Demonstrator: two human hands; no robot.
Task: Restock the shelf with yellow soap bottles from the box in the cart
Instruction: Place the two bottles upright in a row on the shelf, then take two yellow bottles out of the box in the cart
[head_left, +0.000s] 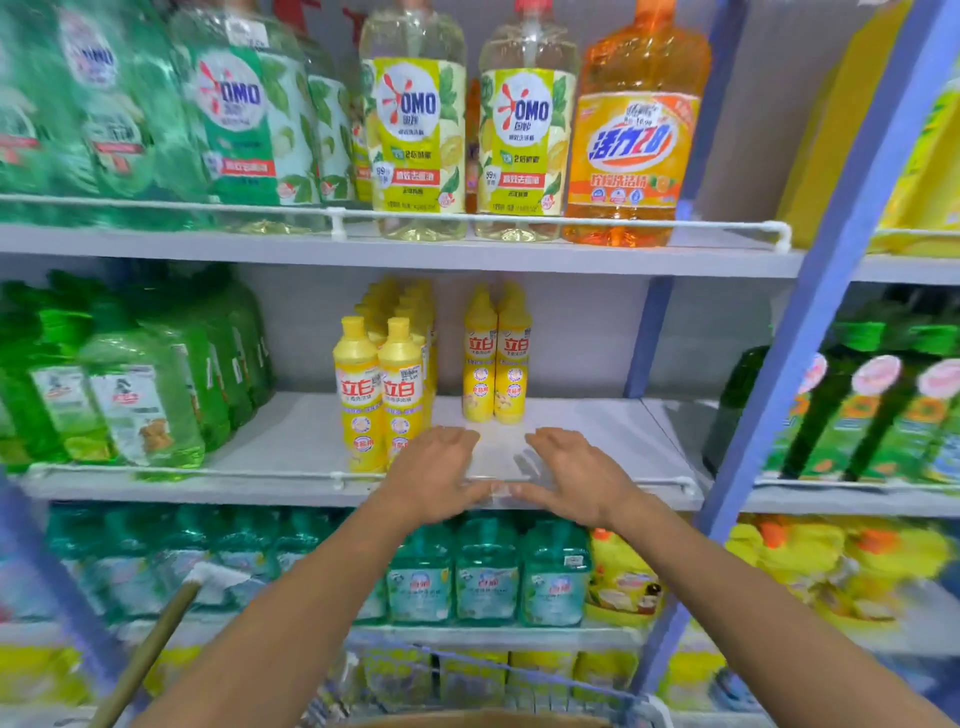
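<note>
Both hands hovered over the white rail (208, 473), left hand (436, 475) and right hand (576, 478) loosely spread, holding nothing. Behind the rail stood yellow soap bottles (382, 395); green bottles (140, 410) crowded behind it further left.

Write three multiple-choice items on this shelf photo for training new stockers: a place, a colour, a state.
1. The left hand and right hand are: A. in a box B. over the middle shelf's front rail C. on the floor
2. The big bottle at the top shelf's right end is: A. orange B. blue C. black
3. Both hands are: A. gripping bottles B. open, empty C. fists
Key: B, they hover by the yellow soap bottles; A, its body is orange; B, fingers spread, nothing held.
</note>
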